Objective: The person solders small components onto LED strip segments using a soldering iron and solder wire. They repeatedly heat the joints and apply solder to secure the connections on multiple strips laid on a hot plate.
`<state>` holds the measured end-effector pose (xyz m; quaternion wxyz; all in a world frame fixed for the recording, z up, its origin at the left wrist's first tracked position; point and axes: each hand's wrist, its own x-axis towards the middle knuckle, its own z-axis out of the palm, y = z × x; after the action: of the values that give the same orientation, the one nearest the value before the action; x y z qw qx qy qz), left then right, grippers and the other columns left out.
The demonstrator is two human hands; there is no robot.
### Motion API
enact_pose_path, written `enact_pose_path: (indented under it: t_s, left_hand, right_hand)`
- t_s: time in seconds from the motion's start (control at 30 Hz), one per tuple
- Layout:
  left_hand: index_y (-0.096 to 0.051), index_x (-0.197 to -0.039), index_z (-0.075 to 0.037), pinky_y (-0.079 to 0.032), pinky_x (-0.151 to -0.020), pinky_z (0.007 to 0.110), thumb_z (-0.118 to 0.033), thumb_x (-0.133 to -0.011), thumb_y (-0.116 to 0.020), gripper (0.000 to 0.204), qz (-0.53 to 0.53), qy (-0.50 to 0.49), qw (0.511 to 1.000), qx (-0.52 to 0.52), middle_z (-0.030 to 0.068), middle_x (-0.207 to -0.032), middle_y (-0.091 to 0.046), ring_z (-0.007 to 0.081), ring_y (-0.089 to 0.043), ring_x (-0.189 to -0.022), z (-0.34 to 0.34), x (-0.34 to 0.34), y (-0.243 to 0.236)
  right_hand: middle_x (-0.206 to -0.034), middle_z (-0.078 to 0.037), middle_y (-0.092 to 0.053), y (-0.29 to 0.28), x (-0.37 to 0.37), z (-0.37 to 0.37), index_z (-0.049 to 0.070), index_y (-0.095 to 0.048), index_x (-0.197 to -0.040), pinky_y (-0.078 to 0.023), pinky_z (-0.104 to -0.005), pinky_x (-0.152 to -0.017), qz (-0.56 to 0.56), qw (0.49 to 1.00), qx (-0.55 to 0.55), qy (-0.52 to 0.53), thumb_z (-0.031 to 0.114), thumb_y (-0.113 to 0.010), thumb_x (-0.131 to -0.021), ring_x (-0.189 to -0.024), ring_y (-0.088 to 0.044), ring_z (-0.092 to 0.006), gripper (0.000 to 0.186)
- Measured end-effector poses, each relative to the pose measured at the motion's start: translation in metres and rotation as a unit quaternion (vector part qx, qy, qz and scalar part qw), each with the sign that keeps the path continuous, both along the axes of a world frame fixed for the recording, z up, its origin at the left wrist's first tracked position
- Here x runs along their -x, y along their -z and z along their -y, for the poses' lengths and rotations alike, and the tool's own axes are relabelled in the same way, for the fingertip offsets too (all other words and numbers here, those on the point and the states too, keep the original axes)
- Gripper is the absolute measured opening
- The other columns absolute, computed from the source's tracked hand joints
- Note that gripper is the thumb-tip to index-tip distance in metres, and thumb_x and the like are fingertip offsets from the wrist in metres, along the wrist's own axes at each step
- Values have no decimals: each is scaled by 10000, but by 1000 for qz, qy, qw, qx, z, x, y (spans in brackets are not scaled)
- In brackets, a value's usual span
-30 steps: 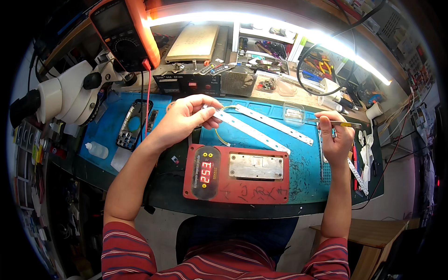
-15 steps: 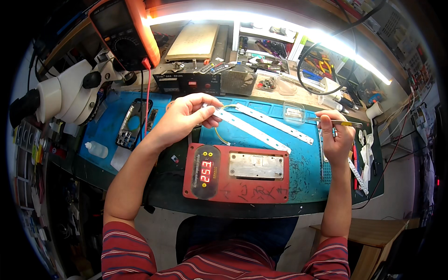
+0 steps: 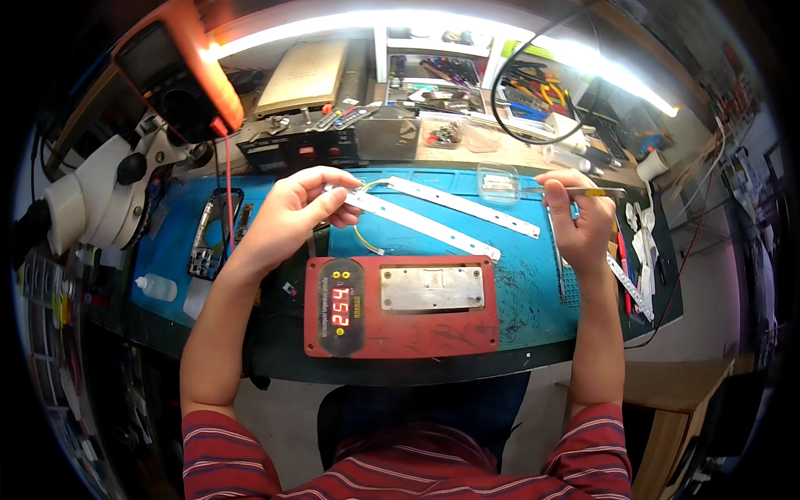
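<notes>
My left hand (image 3: 292, 208) pinches the left end of a white LED strip (image 3: 425, 225), which slants down to the right above the blue mat. A yellow wire (image 3: 364, 242) hangs near that end. Behind it a second white LED strip (image 3: 467, 207) lies on the mat. In my right hand (image 3: 581, 218) is a pair of tweezers (image 3: 596, 192), whose tips point left at a small clear plastic box (image 3: 497, 185) with pale little parts in it. Closer to me sits a red heating plate (image 3: 400, 333) with a lit display and a silver metal block (image 3: 429, 287).
A white microscope (image 3: 100, 196) and an orange multimeter (image 3: 218, 71) stand at the left, above an opened device frame (image 3: 212, 233) and a small white bottle (image 3: 157, 287). A black power unit (image 3: 300, 150) is behind. Another strip (image 3: 629, 287) lies beyond my right forearm.
The view has shifted, so the bench appears farther left. Both hands keep their holds, and the tweezers' tips stay by the clear box. The digits on the heating plate's display differ.
</notes>
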<state>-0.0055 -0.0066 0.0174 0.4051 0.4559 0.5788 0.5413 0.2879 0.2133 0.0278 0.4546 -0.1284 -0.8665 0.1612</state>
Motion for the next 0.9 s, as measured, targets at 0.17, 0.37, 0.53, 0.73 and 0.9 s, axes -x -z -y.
enact_pose_path:
  t_s: [0.17, 0.37, 0.53, 0.73, 0.9]
  left_hand:
    - [-600, -1192, 8, -534, -808, 256, -160, -1015, -560, 247, -4, -5, 1000, 3, 73, -989, -688, 111, -663, -886, 0, -3, -2]
    - [-599, -1204, 9, -528, -803, 253, -173, -1017, -561, 264, -20, -6, 1000, 5, 82, -978, -708, 102, -662, -864, -1, -2, 1]
    - [-597, -1222, -3, -539, -819, 261, -179, -1020, -555, 271, -30, -22, 999, 16, 94, -992, -707, 116, -677, -871, -1, -2, 4]
    - [-571, -1259, -7, -522, -812, 247, -161, -1029, -535, 279, -44, -22, 998, 28, 73, -1031, -681, 108, -655, -892, 2, 0, 8]
    - [-570, -1257, 11, -524, -845, 262, -170, -1029, -537, 293, -6, -16, 1000, -11, 75, -1047, -672, 107, -645, -898, -1, -4, 3]
  right_hand:
    - [-644, -60, -643, 0, 1, -1, 36, -698, -871, -429, -270, -478, -8, 1000, -5, 8, 167, -657, -949, -483, -568, -139, 158]
    - [-610, -47, -609, 4, -2, -4, 34, -710, -875, -433, -271, -504, 15, 998, -39, 37, 197, -644, -960, -520, -584, -137, 195]
    - [-545, -25, -563, 9, -2, -14, 35, -711, -874, -392, -275, -457, -34, 998, -52, 22, 247, -686, -940, -457, -522, -128, 223]
    - [-606, -33, -622, 11, -2, -7, 28, -737, -892, -424, -244, -499, -16, 997, -60, 40, 253, -672, -949, -523, -569, -104, 241]
    - [-669, -14, -651, 9, -5, 0, 44, -748, -933, -422, -221, -540, -36, 998, -25, 40, 257, -630, -982, -592, -578, -63, 248]
